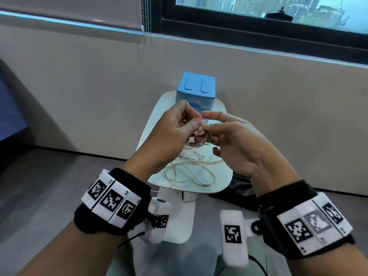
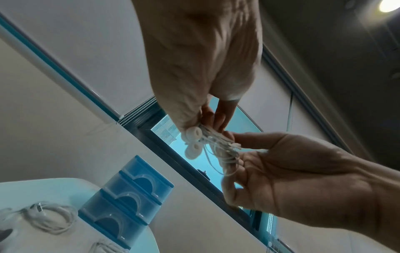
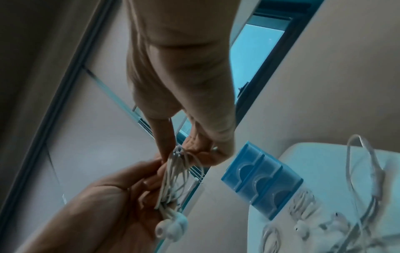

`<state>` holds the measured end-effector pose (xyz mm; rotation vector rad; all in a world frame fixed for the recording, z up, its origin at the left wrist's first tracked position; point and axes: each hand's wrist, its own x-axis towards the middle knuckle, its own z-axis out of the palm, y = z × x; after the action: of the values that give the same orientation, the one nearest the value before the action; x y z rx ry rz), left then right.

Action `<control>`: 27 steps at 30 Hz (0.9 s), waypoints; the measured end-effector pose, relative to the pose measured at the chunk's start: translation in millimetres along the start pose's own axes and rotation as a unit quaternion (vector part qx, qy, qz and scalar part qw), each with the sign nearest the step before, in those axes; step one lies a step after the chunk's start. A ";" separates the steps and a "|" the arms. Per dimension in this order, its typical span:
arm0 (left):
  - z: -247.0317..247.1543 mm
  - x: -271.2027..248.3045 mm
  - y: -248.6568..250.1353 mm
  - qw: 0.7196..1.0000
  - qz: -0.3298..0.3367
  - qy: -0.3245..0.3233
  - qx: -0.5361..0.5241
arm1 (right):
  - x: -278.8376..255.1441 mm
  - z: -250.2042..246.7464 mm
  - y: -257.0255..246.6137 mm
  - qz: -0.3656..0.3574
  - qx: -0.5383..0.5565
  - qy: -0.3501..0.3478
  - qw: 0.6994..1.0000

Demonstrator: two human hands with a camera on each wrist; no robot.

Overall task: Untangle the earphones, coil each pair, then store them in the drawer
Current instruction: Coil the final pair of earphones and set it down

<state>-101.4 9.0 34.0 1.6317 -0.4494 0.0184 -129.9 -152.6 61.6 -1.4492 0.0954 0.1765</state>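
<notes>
The left hand (image 1: pixel 175 132) pinches a light, limp, springy earphone coil (image 1: pixel 199 141), best held across its loops, while the loosely spread right hand (image 1: pixel 235 140) touches it.

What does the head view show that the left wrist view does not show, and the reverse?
Only the head view shows the loose earphones spread uncoiled on the white table, and both wristbands with markers.

Only the left wrist view shows the two round earbuds hanging from the bundle, and the three closed fronts of the blue drawer unit.

Both show the left hand gripping the coiled earphones while the right hand touches them with loose fingers.
</notes>
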 end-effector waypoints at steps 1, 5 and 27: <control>0.0 0.5 -0.7 1.000 0.004 -0.001 0.007 | -2.1 0.3 -3.2 0.019 0.008 -0.022 1.000; 0.0 1.8 4.5 0.999 0.031 -0.012 0.021 | -8.6 0.9 -12.0 0.010 0.046 -0.078 0.996; -15.4 7.0 18.9 0.995 -0.034 -0.092 0.022 | 2.9 -11.0 -13.7 -0.311 -0.556 0.140 0.758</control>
<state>-96.7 21.1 55.8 1.6988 -0.5373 -0.1742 -124.2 -164.8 73.2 -2.6066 -0.3142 -0.6600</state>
